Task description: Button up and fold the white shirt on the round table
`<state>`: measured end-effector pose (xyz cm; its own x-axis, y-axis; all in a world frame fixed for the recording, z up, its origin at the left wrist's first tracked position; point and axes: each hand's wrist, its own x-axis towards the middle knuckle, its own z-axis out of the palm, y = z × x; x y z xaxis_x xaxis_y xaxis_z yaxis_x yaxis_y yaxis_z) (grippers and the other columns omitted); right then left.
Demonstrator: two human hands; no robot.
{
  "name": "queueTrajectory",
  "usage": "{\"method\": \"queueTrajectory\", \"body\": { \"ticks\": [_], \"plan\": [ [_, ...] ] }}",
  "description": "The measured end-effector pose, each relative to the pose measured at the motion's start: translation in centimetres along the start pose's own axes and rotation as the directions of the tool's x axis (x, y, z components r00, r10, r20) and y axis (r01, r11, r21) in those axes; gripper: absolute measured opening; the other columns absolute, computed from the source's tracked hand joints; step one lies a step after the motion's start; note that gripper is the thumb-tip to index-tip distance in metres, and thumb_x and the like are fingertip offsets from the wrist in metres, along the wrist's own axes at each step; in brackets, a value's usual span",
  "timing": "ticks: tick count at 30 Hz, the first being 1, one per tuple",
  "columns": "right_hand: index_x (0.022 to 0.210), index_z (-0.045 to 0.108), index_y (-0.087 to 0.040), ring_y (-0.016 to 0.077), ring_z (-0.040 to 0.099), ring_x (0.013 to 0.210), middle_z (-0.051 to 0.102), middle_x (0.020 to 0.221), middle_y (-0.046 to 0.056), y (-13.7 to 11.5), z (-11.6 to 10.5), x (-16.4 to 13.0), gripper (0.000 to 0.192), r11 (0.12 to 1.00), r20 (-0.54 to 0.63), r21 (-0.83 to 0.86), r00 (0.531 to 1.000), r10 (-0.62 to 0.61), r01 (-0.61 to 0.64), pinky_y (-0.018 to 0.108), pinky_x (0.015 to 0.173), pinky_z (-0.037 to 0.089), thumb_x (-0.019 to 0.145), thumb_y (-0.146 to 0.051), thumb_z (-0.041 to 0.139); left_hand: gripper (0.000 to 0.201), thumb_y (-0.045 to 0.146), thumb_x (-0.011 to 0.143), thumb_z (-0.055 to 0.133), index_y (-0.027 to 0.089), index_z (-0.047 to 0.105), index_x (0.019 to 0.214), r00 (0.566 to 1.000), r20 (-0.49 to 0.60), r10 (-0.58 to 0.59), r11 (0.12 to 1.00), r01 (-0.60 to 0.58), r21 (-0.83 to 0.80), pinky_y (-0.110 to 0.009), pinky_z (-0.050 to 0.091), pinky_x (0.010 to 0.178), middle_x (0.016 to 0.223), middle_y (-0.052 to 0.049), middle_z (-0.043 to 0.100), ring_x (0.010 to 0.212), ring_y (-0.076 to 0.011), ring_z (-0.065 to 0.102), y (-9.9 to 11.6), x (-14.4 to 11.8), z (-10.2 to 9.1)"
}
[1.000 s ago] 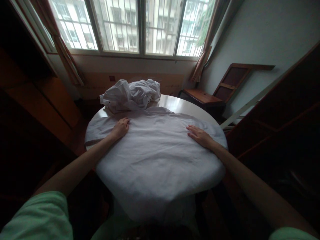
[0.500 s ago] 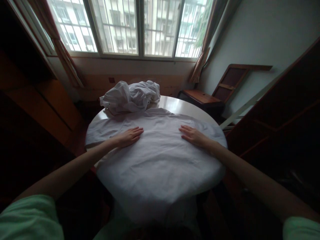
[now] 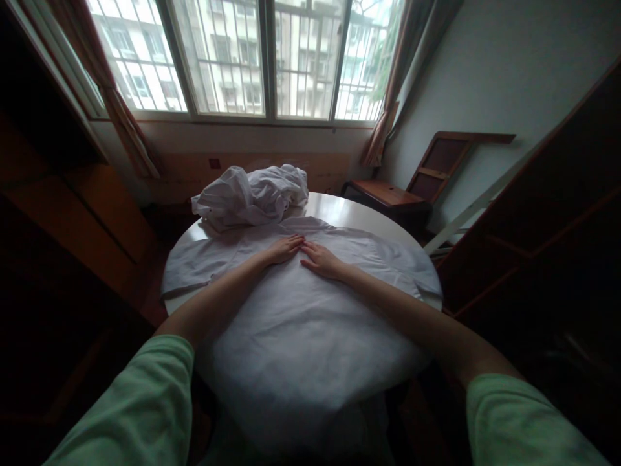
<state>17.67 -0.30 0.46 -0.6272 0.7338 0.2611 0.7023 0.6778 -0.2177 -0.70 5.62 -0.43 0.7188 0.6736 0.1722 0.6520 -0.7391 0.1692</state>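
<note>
- The left hand (image 3: 284, 249) and right hand (image 3: 320, 260) lie flat, palms down, fingertips nearly meeting, on a white cloth garment (image 3: 301, 310) spread over a round white table (image 3: 339, 210).
- A crumpled heap of white fabric (image 3: 250, 195) sits at the table's far edge.
- Behind it is a barred window (image 3: 252, 58) with brown curtains; a wooden chair (image 3: 412, 188) stands at right.

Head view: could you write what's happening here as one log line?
left hand: flat on white shirt | right hand: flat on shirt, beside left | shirt: spread over round table | crumpled cloth: far side
</note>
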Motion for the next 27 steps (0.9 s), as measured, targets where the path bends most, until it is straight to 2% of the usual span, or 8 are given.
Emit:
{"method": "queueTrajectory", "body": {
  "ticks": [4,7,13,20,23,25,26,27],
  "plan": [
    [0.140,0.036,-0.013,0.0260,0.023,0.138,0.030,0.148,0.016,-3.0,-0.2,-2.6,0.061,0.993,0.177,0.024,0.977,-0.117,0.114,0.047,0.111,0.019,0.090,-0.047,0.043,0.053,0.028,0.092,0.021,0.008,0.033,0.140,0.995,0.096,-0.021,0.999,0.016,0.052,-0.030,0.017,0.113,0.149,-0.010,0.029,0.139,-0.0158,0.020,-0.4,-0.5,-0.4],
    [0.143,0.030,-0.016,0.0248,0.020,0.139,0.027,0.149,0.015,-6.1,-0.7,-5.0,0.064,0.966,0.237,0.109,0.938,-0.254,0.234,0.048,0.111,0.016,0.090,-0.050,0.041,0.054,0.028,0.092,0.020,0.010,0.028,0.143,0.991,0.123,-0.061,0.997,0.054,0.063,-0.030,0.016,0.112,0.151,-0.009,0.024,0.140,-0.0155,0.019,-0.2,-0.5,-0.6],
    [0.146,0.021,-0.018,0.0229,0.015,0.141,0.023,0.151,0.013,-11.5,-1.8,-9.2,0.071,0.873,0.254,0.283,0.847,-0.467,0.396,0.046,0.113,0.014,0.088,-0.049,0.046,0.054,0.031,0.092,0.019,0.016,0.025,0.145,0.983,0.136,-0.126,0.992,0.122,0.036,-0.031,0.017,0.111,0.152,-0.006,0.021,0.139,-0.0158,0.019,0.4,-0.7,-1.0],
    [0.146,0.023,-0.017,0.0242,0.017,0.140,0.028,0.149,0.013,-15.8,-2.0,-12.7,0.075,0.750,0.214,0.462,0.761,-0.613,0.474,0.046,0.113,0.014,0.084,-0.048,0.053,0.055,0.031,0.092,0.018,0.016,0.022,0.145,0.979,0.150,-0.135,0.991,0.131,0.039,-0.032,0.016,0.111,0.153,-0.006,0.020,0.140,-0.0165,0.019,0.5,-0.7,-1.2],
    [0.139,0.038,-0.019,0.0255,0.023,0.139,0.032,0.148,0.011,-16.2,-2.5,-12.7,0.068,0.691,0.218,0.545,0.716,-0.663,0.474,0.044,0.112,0.017,0.082,-0.050,0.056,0.055,0.031,0.093,0.018,0.016,0.022,0.145,0.981,0.146,-0.126,0.992,0.121,0.047,-0.032,0.016,0.111,0.153,-0.006,0.020,0.140,-0.0163,0.018,0.3,-0.7,-1.2],
    [0.129,0.051,-0.022,0.0232,0.035,0.133,0.045,0.141,0.007,-14.9,-3.1,-11.3,0.052,0.669,0.244,0.603,0.698,-0.673,0.434,0.039,0.110,0.025,0.084,-0.046,0.056,0.055,0.031,0.093,0.018,0.016,0.023,0.145,0.982,0.142,-0.121,0.992,0.114,0.053,-0.031,0.017,0.111,0.153,-0.006,0.020,0.140,-0.0165,0.019,0.3,-0.7,-1.1],
    [0.124,0.056,-0.024,0.0204,0.044,0.127,0.054,0.133,0.004,-13.8,-3.4,-10.1,0.042,0.673,0.259,0.624,0.706,-0.658,0.398,0.034,0.106,0.032,0.086,-0.042,0.054,0.055,0.031,0.093,0.018,0.016,0.024,0.145,0.983,0.138,-0.121,0.992,0.114,0.057,-0.031,0.017,0.111,0.153,-0.006,0.021,0.140,-0.0166,0.019,0.3,-0.7,-1.1],
    [0.123,0.056,-0.023,0.0185,0.052,0.119,0.060,0.126,0.003,-12.3,-3.6,-8.6,0.038,0.723,0.243,0.609,0.790,-0.563,0.327,0.032,0.101,0.037,0.089,-0.038,0.050,0.054,0.031,0.093,0.018,0.015,0.024,0.145,0.983,0.135,-0.122,0.992,0.114,0.061,-0.031,0.016,0.111,0.152,-0.007,0.021,0.140,-0.0165,0.019,0.3,-0.8,-1.1]
  ]
}}
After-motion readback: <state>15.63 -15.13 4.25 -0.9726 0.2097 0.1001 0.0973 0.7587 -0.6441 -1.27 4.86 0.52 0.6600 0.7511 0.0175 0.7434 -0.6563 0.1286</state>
